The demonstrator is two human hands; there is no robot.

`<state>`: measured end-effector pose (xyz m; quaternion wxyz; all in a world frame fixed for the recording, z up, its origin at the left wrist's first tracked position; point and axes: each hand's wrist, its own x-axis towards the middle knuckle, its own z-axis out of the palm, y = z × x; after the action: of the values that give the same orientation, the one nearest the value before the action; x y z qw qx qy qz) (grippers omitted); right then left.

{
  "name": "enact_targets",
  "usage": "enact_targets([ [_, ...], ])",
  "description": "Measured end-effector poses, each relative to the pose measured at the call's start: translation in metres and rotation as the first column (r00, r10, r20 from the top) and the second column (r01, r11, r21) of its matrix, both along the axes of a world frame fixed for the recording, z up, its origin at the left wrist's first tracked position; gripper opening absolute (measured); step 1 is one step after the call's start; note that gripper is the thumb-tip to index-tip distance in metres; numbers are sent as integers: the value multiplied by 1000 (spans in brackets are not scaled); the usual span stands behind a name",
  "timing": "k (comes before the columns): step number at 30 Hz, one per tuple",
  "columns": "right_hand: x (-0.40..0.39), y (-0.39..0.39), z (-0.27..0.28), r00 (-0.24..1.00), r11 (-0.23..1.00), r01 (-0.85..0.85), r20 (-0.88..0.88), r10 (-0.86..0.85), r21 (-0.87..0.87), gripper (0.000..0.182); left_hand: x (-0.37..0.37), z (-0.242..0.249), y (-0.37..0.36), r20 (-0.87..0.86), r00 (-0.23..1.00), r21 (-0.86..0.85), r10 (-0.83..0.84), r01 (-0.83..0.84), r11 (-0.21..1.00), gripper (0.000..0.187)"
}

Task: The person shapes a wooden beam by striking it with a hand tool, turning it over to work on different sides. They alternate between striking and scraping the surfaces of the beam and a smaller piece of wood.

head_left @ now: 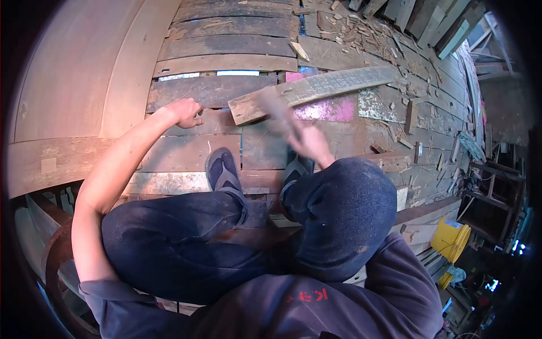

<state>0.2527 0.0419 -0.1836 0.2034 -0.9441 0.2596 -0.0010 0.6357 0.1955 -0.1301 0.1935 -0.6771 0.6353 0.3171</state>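
Observation:
A thick, weathered wooden beam [333, 85] lies slantwise across the plank floor in front of my feet. My right hand [311, 142] is closed round the handle of a tool [276, 111], blurred by motion, whose far end is over the left part of the beam. Its exact shape cannot be made out. My left hand [187, 112] hangs just left of the beam's near end, apart from it, with the fingers curled. Whether anything small is between those fingers is hidden.
Wood chips [361, 37] litter the planks at the upper right. A large wooden panel [73, 68] stands on the left. A yellow bucket [450, 239] is at the lower right, near a dark shelf frame [491, 198]. Loose boards [435, 25] lean at the top right.

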Motion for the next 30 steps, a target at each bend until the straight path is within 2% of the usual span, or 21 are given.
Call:
enact_targets([
  [1,-1,-19,-3,975,982,176,126,-182,63,83,0,1,1,-16,1000,-20,18,-18,1000,44],
  [2,-5,-36,-8,891,904,383,181,-416,189,83,-1,3,2,-31,999,-36,37,-38,999,44],
  [4,-1,-38,-12,814,856,498,267,-516,138,83,0,4,6,-26,999,-32,39,-40,999,44],
  [6,7,-11,-27,883,949,308,349,-314,76,84,1,1,6,7,1000,1,-1,1,1000,44],
  [7,7,5,-18,959,988,145,239,-151,42,84,3,-2,6,18,1000,-8,-15,15,1000,44],
  [8,5,17,-8,988,992,25,151,-44,120,83,5,-6,5,30,999,-18,-29,29,999,44],
  [10,-1,-9,7,991,996,-17,130,28,-84,83,2,-7,5,19,999,-41,-31,32,999,43],
  [11,-7,-32,-13,977,988,142,150,-150,63,82,-1,1,2,2,1000,-62,-17,17,998,43],
  [12,-3,-40,0,874,862,470,34,-484,189,81,-3,3,1,-14,1000,-80,-1,0,997,43],
  [14,0,-39,-7,807,816,541,145,-572,205,81,-1,0,3,-39,999,-78,20,-23,997,42],
  [16,8,-5,-7,945,970,200,236,-229,139,83,-1,-2,0,-38,999,-81,-1,-2,997,42],
  [18,4,27,15,997,986,-35,78,22,163,83,0,-1,-1,8,999,-72,-50,51,996,42],
  [20,-8,0,7,997,998,48,55,-50,40,80,-4,2,-1,13,999,-71,-45,45,996,43],
  [21,-8,-21,1,967,966,231,85,-242,119,80,-5,6,-2,-2,1000,-75,-14,14,997,43],
  [22,-12,-35,-5,871,877,443,142,-470,184,81,-7,8,0,-15,1000,-76,16,-18,997,43],
  [24,-8,-36,-11,824,849,511,206,-528,131,83,-8,2,7,-39,999,-74,3,-6,997,43],
  [26,-9,-15,-17,924,951,264,240,-297,158,87,-9,6,6,-21,1000,-49,-16,15,999,43],
  [27,-10,-9,-5,964,990,113,233,-128,79,90,-13,13,7,5,1000,-17,-25,25,1000,43],
  [30,-13,-2,7,887,874,380,147,-437,303,87,-9,5,6,4,999,-15,-44,44,999,44],
])
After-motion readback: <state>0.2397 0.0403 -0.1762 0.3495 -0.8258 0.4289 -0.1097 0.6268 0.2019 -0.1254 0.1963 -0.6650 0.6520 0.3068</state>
